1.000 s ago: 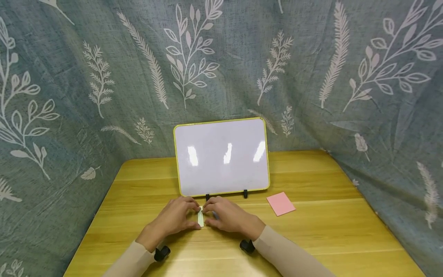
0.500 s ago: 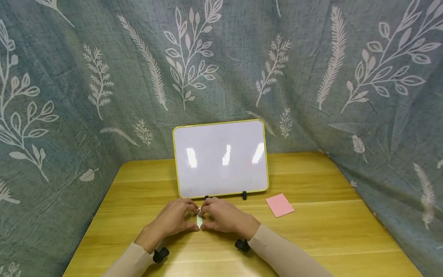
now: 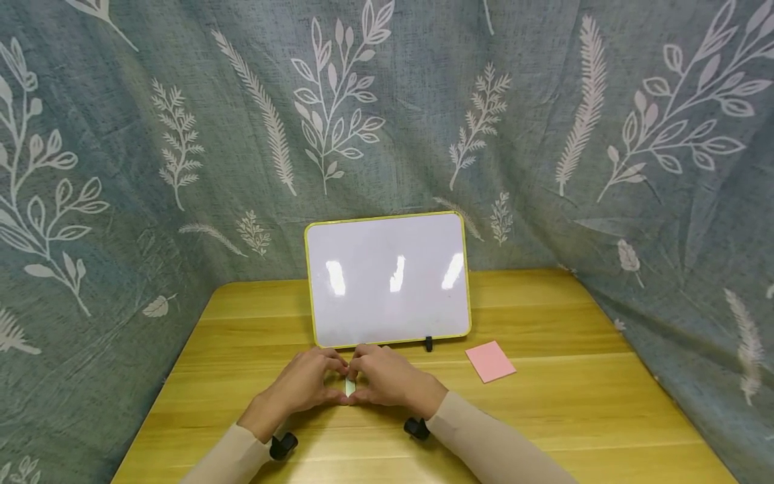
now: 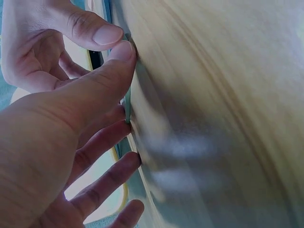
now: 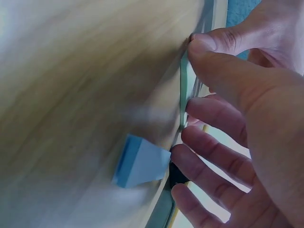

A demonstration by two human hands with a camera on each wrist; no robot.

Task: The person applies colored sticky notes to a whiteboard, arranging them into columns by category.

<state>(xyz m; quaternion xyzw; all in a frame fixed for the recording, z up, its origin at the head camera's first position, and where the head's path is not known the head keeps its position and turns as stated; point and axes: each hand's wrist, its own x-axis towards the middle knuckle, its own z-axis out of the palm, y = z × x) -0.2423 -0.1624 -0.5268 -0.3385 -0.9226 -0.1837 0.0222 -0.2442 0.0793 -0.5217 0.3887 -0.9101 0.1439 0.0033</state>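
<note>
A narrow pale green sticky note pad (image 3: 350, 387) lies on the table between the two hands. In the right wrist view its thin green edge (image 5: 184, 90) shows beside the fingertips. The left hand (image 3: 308, 380) holds it from the left, thumb at the near end and fingers at the far end. Mirroring that grip, the right hand (image 3: 387, 380) holds it from the right. Both thumb tips meet at the near end in the left wrist view. Below the right hand sits a small light blue block-like piece (image 5: 145, 164), hidden in the head view.
Behind the hands a whiteboard (image 3: 390, 282) with a yellow frame leans upright on black feet (image 3: 428, 344). A pink sticky note pad (image 3: 490, 361) lies to the right on the wooden table (image 3: 544, 417). Patterned grey-green cloth (image 3: 387, 168) hangs around the back and sides.
The right hand has moved slightly left, closing the gap until its fingertips meet the left hand's. Less of the green pad shows, and the blue piece has gone out of sight in the head view.
</note>
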